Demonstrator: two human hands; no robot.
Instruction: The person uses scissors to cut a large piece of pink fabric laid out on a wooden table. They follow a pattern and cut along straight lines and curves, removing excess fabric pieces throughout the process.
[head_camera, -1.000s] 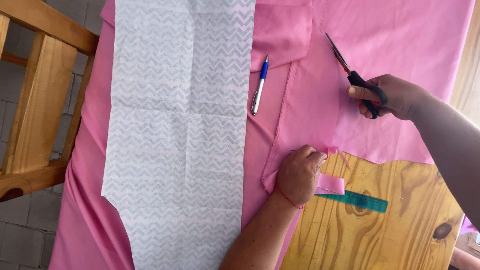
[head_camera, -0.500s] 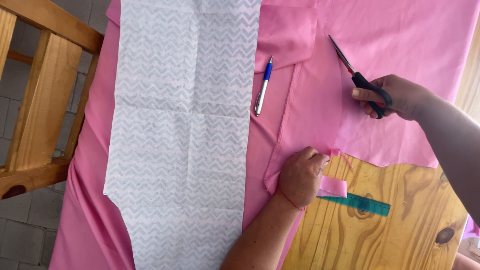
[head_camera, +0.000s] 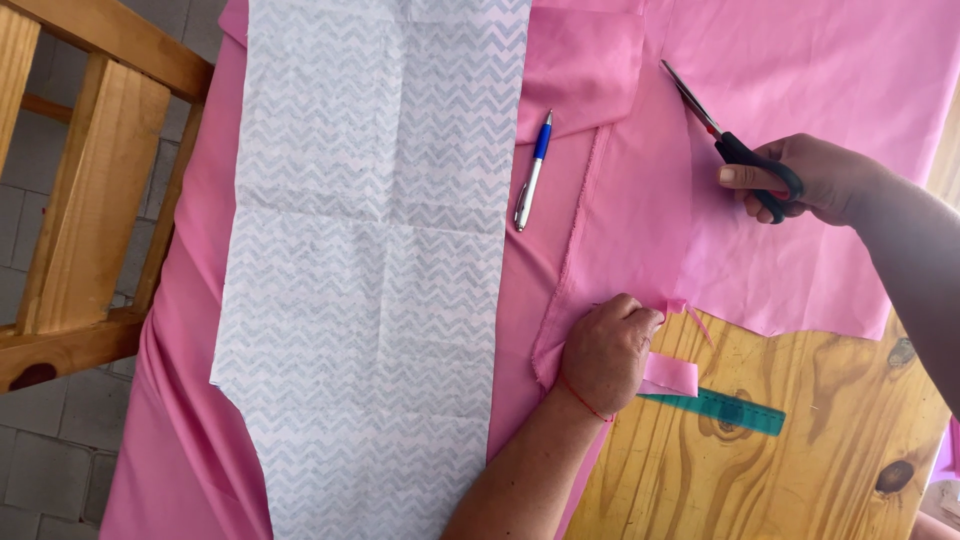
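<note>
Two hands split the work: the left hand (head_camera: 605, 350), fingers curled, pins the pink fabric (head_camera: 640, 230) flat on the bench (head_camera: 800, 470), while the right hand (head_camera: 815, 180) grips closed-bladed scissors (head_camera: 730, 145) above it.

1 head-worn camera looks steeply down, close over the worktop (head_camera: 800, 470), with a wooden chair (head_camera: 90, 200) at the frame's left.

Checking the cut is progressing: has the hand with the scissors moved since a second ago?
No real move. The right hand holds the scissors about as far from the pen as before; the whole view shifted slightly, pen included.
</note>
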